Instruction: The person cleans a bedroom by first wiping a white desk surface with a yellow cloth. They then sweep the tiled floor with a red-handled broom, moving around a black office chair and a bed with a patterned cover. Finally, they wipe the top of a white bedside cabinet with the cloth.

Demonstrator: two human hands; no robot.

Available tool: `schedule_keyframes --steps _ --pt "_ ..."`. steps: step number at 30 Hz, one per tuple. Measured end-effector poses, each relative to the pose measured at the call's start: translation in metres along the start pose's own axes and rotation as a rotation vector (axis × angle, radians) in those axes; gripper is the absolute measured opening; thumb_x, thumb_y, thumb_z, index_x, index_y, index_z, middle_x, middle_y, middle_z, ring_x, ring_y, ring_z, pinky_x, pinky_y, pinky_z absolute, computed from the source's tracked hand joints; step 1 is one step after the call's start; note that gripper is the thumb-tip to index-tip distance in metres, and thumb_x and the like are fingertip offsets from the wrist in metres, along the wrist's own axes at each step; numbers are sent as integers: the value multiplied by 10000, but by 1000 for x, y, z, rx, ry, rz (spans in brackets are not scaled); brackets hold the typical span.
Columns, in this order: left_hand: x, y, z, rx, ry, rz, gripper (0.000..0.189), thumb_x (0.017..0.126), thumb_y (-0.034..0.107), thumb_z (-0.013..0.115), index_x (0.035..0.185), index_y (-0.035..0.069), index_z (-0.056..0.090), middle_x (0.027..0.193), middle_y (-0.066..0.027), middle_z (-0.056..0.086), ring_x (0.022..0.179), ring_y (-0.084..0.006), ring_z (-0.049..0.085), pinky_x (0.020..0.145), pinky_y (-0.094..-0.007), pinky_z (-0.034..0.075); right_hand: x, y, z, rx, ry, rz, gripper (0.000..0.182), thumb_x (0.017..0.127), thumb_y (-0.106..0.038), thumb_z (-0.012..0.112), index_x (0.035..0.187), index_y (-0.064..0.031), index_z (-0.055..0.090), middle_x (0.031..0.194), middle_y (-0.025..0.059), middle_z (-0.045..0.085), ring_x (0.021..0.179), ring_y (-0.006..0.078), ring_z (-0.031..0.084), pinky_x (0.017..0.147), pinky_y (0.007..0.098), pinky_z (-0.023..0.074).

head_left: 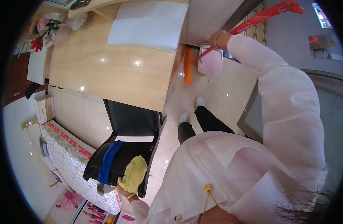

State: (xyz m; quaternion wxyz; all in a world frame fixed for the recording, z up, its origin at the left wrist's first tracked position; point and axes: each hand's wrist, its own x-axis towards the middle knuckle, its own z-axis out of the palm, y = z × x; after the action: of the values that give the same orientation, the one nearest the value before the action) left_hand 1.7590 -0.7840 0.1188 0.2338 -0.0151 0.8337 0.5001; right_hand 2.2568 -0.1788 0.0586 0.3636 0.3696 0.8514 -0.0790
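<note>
My right hand (219, 39) is closed around the red handle (262, 17) of a broom at the upper right. The handle slants down to an orange broom head (188, 67), which is blurred close to the tiled floor. Just right of the head stands a bin (211, 62) with a pink lid and white rim, partly crossed by the handle. At the lower left, my left hand (123, 191) grips a yellow cloth (135, 172), whose folds hide most of the fingers. The cloth is over the seat of a black chair (129, 117), and a blue cloth (109, 162) lies across that seat.
A light wooden desk (112, 70) fills the upper left, with a white sheet stack (149, 25) and a red artificial rose (37, 44) near it. A patterned covered surface (76, 159) runs along the left. My feet in white shoes (200, 102) stand on the tiles (224, 84).
</note>
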Motion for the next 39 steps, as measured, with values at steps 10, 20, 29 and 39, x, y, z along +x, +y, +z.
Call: schedule_keyframes --steps 10,20,29,39 --pt "-10 12 8 -168 37 -113 318 786 293 576 954 24 564 861 -148 577 731 -266 596 636 -378 517 -2 17 -18 -3 -42 86 231 762 -174 556 932 -52 654 939 150 632 883 307 608 722 379 483" --pt "2 -5 -2 141 -18 116 322 843 263 497 1022 0 546 907 -148 570 775 -256 588 680 -375 515 -39 -61 9 -15 -131 -58 226 753 -94 533 934 -44 657 940 163 632 885 287 616 733 361 488" --pt "-10 14 12 -168 -99 -90 340 781 303 562 955 12 550 896 -159 590 752 -284 614 666 -399 528 -78 -97 48 104 -60 204 230 774 -80 511 982 -57 606 959 139 621 898 291 609 718 374 493" --pt "-16 23 0 643 -420 564 327 789 200 600 1035 2 514 928 -141 596 792 -217 607 652 -323 513 -133 -226 116 340 -189 300 219 797 -103 493 946 -61 648 1005 133 620 927 270 603 734 360 493"
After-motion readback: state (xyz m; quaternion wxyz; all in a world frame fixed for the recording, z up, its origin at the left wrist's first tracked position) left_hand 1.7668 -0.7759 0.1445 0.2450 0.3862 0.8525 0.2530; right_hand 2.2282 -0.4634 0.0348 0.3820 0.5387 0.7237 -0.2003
